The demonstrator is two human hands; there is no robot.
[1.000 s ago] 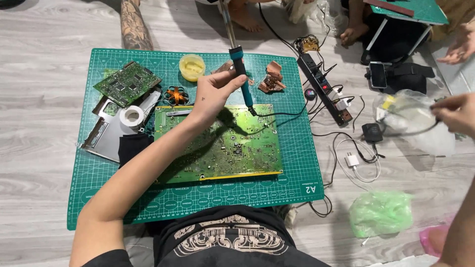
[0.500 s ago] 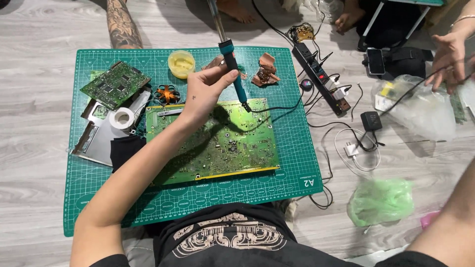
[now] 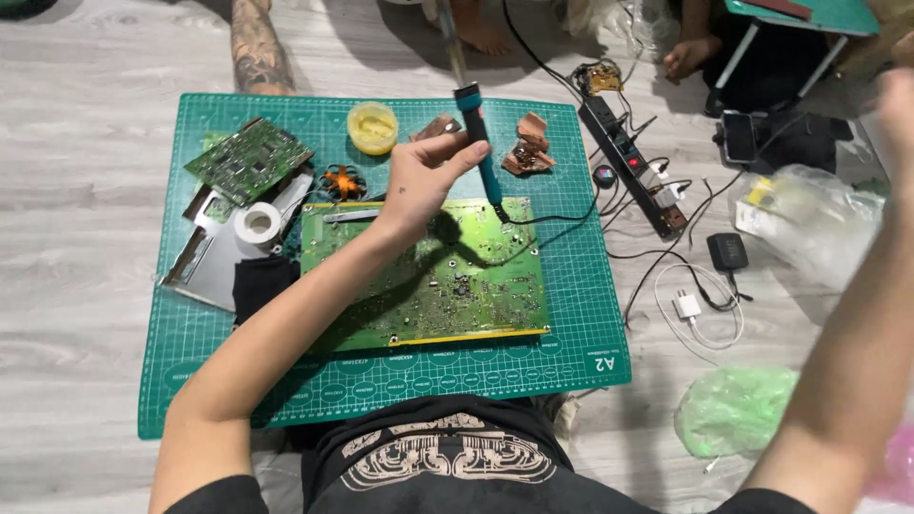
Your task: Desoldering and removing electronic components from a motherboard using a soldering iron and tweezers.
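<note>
My left hand grips a teal-handled soldering iron, which stands tilted with its lower end at the far edge of a large green circuit board. The board lies flat on a green cutting mat in front of me. My left forearm crosses the board's left half. My right hand is raised far to the right, blurred at the frame's edge, above a clear plastic bag. Whether it holds anything is unclear.
On the mat's far left lie a smaller circuit board, a white tape roll, metal plates and a yellow tub. A black power strip, cables, chargers, a phone and a green bag lie right. Other people's limbs line the top.
My right hand has lifted off the clear plastic bag and swung up to the far right. The left hand keeps the soldering iron at the board's far edge.
</note>
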